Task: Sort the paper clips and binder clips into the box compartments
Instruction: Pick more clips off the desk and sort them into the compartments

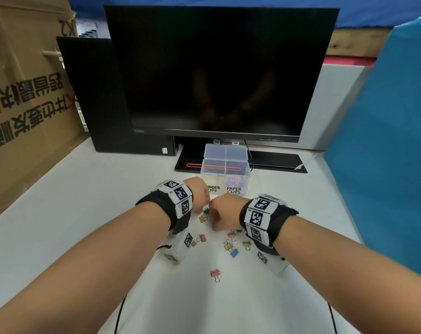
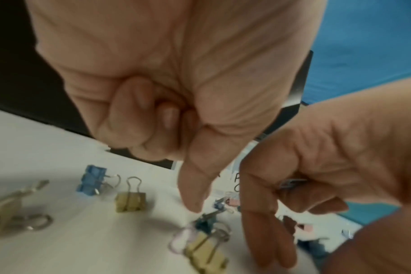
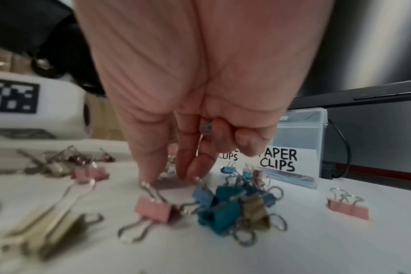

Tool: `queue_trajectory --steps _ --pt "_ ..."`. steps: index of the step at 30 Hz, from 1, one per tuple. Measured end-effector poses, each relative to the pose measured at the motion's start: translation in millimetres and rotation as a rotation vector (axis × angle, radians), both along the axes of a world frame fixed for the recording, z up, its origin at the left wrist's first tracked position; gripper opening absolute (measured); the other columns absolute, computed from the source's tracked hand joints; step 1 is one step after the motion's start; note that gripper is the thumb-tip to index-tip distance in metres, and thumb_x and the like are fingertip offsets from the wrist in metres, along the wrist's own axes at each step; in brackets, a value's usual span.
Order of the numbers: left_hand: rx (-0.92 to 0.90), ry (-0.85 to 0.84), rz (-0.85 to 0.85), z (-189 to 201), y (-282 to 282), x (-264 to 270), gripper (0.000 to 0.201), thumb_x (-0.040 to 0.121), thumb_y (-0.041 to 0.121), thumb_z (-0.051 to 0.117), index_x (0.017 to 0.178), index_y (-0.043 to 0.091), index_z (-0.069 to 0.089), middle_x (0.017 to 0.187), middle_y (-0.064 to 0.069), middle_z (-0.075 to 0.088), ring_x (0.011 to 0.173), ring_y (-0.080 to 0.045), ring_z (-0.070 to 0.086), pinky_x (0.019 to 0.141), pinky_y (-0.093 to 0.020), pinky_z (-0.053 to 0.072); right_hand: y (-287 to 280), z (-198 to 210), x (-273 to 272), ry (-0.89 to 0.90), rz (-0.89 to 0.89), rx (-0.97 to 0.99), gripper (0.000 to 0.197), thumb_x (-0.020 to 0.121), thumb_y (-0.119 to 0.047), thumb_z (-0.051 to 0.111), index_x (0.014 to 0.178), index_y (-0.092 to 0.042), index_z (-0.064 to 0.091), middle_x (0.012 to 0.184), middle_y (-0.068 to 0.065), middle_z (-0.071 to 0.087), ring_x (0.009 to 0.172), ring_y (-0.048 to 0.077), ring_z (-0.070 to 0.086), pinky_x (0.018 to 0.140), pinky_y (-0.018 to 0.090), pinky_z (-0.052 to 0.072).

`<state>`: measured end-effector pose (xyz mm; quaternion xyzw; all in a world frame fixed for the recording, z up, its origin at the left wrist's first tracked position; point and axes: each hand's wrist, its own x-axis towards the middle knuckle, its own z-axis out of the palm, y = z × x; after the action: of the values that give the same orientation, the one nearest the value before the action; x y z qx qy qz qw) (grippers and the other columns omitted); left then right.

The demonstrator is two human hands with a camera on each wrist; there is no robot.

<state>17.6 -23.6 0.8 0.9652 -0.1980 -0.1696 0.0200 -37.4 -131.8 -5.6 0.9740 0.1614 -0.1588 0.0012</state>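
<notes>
Both hands are down at the white table [image 1: 60,213] among the binder clips [image 1: 231,247]: the right hand [image 1: 225,214] keeps a blue paper clip [image 3: 205,129] tucked in its curled fingers while its thumb and first finger reach down to pick, and the left hand [image 1: 197,192] is curled with one finger poking at a clip. I think it is best to pinch one clip at a time, then drop it in the right side of the clear box [image 1: 225,172], which stands just behind the hands with its "PAPER CLIPS" side already holding clips. A dark monitor [image 1: 216,73], a black computer case [image 1: 94,97] and a cardboard box [image 1: 24,104] stand behind.
</notes>
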Motion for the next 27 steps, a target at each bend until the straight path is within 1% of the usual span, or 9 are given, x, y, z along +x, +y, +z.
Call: queue_trajectory --steps 2,7,9,11,14,17,21,24,27 --pt "-0.026 -0.003 0.010 -3 -1 0 0.032 0.079 0.011 0.072 0.111 0.013 0.069 0.114 -0.003 0.065 0.087 -0.016 0.054 0.071 -0.024 0.044 3 -5 0 0.007 0.022 -0.003 0.026 0.088 -0.019 0.058 0.109 -0.005 0.066 0.107 0.013 0.069 0.089 0.025 0.061 0.077 0.031 0.050" --pt "0.021 -0.005 0.058 -6 -8 -2 0.018 0.075 0.018 0.073 0.090 0.012 0.065 0.091 -0.006 0.066 0.077 -0.022 0.059 0.076 -0.029 0.053 4 -6 -2 0.037 -0.003 -0.042 0.029 0.091 -0.020 0.054 0.111 -0.003 0.065 0.106 0.014 0.067 0.082 0.022 0.051 0.073 0.027 0.044" --pt "0.031 0.004 0.042 -5 -10 -2 0.025 0.077 0.021 0.073 0.098 0.008 0.067 0.099 -0.006 0.068 0.086 -0.022 0.063 0.082 -0.029 0.053 -1 -1 -4 0.045 -0.020 -0.032 0.028 0.091 -0.019 0.054 0.109 -0.001 0.065 0.100 0.015 0.065 0.082 0.023 0.052 0.073 0.027 0.045" --pt "0.036 -0.001 0.026 -4 -8 0 0.031 0.084 0.021 0.068 0.112 0.009 0.067 0.117 -0.006 0.065 0.101 -0.021 0.062 0.092 -0.029 0.050 -9 5 -5 0.053 -0.050 0.010 0.025 0.090 -0.016 0.055 0.106 -0.001 0.067 0.104 0.015 0.067 0.087 0.025 0.059 0.082 0.030 0.051" --pt "0.014 -0.010 0.003 -1 -3 1 0.033 0.086 0.021 0.067 0.118 0.014 0.067 0.127 -0.003 0.060 0.110 -0.019 0.058 0.096 -0.029 0.047 -32 18 -4 0.023 -0.203 0.238 0.019 0.090 -0.010 0.054 0.104 -0.007 0.066 0.107 0.007 0.066 0.098 0.022 0.063 0.089 0.029 0.053" --pt "0.005 -0.006 0.020 -3 0 -1 0.037 0.078 0.028 0.075 0.111 0.013 0.070 0.118 -0.002 0.065 0.107 -0.022 0.062 0.089 -0.029 0.051 -59 32 2 -0.016 -0.377 0.395 0.023 0.095 -0.015 0.049 0.109 -0.010 0.065 0.110 0.001 0.064 0.090 0.015 0.061 0.082 0.023 0.050" --pt "0.029 0.009 0.051 -10 -4 -1 0.032 0.076 0.032 0.076 0.094 0.007 0.065 0.101 -0.005 0.068 0.093 -0.023 0.065 0.088 -0.032 0.054 -89 37 5 0.075 -0.644 0.460 0.010 0.095 -0.012 0.047 0.099 -0.011 0.057 0.070 0.001 0.048 0.053 0.012 0.040 0.050 0.022 0.036" --pt "0.061 0.028 0.044 -11 -6 0 0.030 0.079 0.031 0.073 0.074 0.012 0.050 0.089 -0.005 0.057 0.081 -0.021 0.055 0.079 -0.029 0.049 -101 33 0 0.200 -0.787 0.570 0.015 0.096 -0.004 0.042 0.087 -0.003 0.053 0.063 0.006 0.039 0.049 0.015 0.029 0.046 0.024 0.028" --pt "0.093 0.041 0.016 -11 -8 -1 0.027 0.085 0.031 0.067 0.096 0.009 0.055 0.082 -0.003 0.051 0.084 -0.019 0.050 0.073 -0.026 0.042 -99 26 -5 0.261 -0.843 0.593 0.026 0.097 -0.004 0.038 0.073 -0.010 0.047 0.061 0.005 0.039 0.048 0.014 0.028 0.043 0.021 0.024"
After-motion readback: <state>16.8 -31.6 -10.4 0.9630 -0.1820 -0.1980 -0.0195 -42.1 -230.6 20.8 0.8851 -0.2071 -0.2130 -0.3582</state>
